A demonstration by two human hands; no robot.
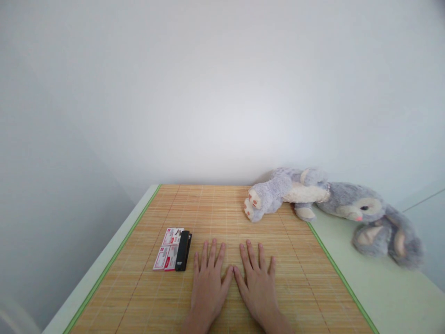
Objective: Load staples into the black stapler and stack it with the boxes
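Observation:
My left hand (208,283) lies flat, palm down, with its fingers spread on the bamboo mat (156,306). Beside it, my right hand (258,284) rests flat the same way, and the two thumb tips meet or nearly meet. Neither hand holds anything. Just left of my left hand is a black stapler (182,251), lying lengthwise away from me. Against the stapler's left side are several small red-and-white boxes (167,250), which look like staple boxes; the stapler partly covers them.
A grey plush rabbit (306,192) lies on its side at the back right, across the mat's green edge (340,269) and onto the pale table (392,297). Behind the table stands a white wall (215,93).

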